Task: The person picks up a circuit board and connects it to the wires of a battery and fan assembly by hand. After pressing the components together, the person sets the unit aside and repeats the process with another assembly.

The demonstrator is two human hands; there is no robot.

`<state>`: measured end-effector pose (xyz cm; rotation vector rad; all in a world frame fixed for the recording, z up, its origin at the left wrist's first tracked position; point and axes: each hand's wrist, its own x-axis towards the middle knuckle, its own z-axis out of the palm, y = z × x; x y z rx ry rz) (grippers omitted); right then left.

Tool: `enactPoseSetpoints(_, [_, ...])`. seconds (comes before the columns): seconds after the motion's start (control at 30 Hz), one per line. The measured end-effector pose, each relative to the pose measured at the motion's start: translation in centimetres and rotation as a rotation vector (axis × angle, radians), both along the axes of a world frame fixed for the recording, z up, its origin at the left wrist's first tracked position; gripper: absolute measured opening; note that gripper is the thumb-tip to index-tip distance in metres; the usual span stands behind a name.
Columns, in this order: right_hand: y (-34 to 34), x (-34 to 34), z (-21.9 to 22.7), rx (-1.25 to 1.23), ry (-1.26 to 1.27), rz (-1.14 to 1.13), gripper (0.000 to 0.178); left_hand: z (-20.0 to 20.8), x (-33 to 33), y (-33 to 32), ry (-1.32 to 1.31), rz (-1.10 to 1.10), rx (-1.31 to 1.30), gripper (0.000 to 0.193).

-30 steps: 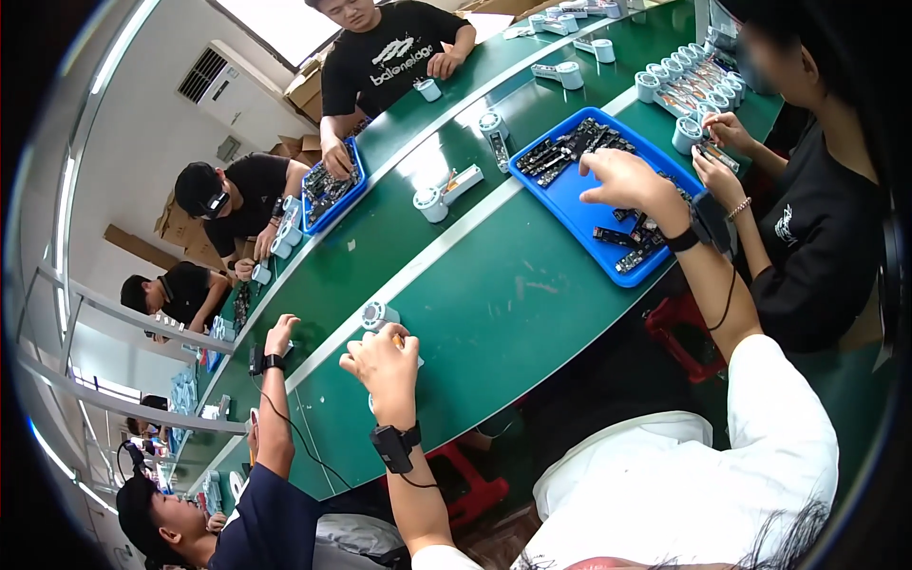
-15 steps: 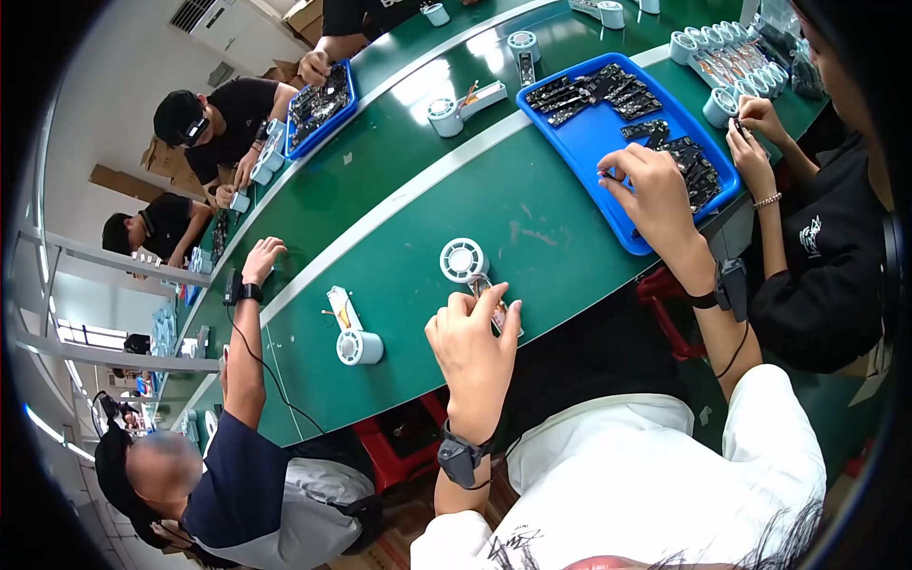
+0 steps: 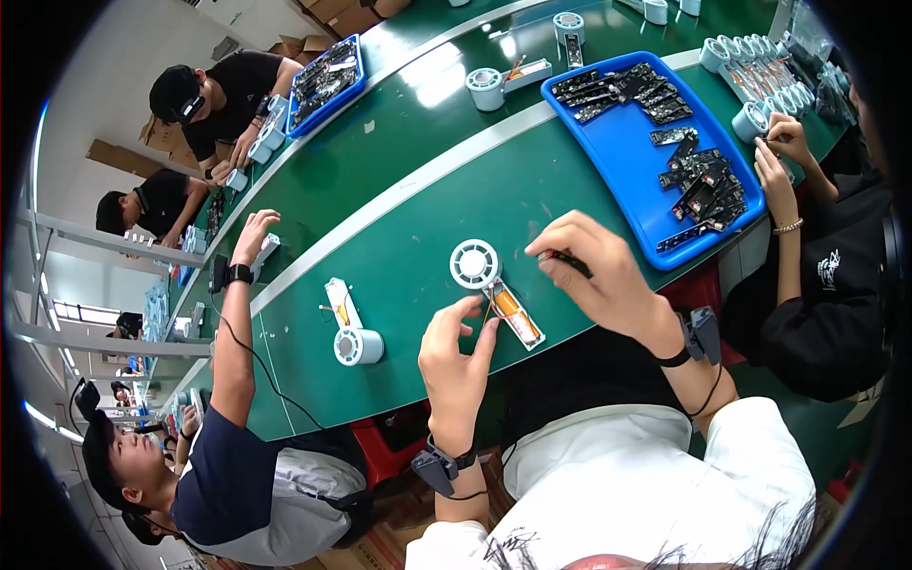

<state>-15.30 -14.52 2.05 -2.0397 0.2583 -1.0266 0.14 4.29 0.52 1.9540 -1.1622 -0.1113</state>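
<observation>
My right hand [image 3: 598, 280] is closed on a small dark circuit board [image 3: 567, 261], raised over the green table. Left of it lies a pale blue handheld fan [image 3: 474, 264], its round grille up. Its handle is open toward me and shows an orange battery [image 3: 511, 312] and thin wires. My left hand [image 3: 456, 356] is beside the handle, thumb and index finger apart close to the wires; whether they touch is hard to see. Another open fan [image 3: 358, 346] with loose wires lies farther left. At the right, a blue tray [image 3: 608, 176] contains many dark circuit boards [image 3: 703, 185].
Beyond the pale divider strip [image 3: 408, 180] lie more fans [image 3: 486, 89]. At far right a co-worker's hands [image 3: 781, 161] work beside a row of fans [image 3: 760, 71]. On the left a co-worker's arm [image 3: 237, 323] reaches over the table. A second blue tray [image 3: 328, 84] stands farther back.
My right hand has come left from the blue tray with a circuit board. My left hand has shifted slightly off the fan's handle, uncovering the battery. The view has shifted a little.
</observation>
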Motion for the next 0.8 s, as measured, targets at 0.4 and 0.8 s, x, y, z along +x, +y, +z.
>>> enactPoseSetpoints(0.4, [1.6, 1.8, -2.1, 0.178, 0.145, 0.241, 0.042, -3.1, -0.3, 0.2, -0.165, -0.061, -0.250, 0.018])
enactPoseSetpoints(0.8, [1.9, -0.1, -3.4, 0.201, 0.260, 0.326, 0.029, -2.6, 0.1, 1.0, -0.177, -0.270, -0.118, 0.019])
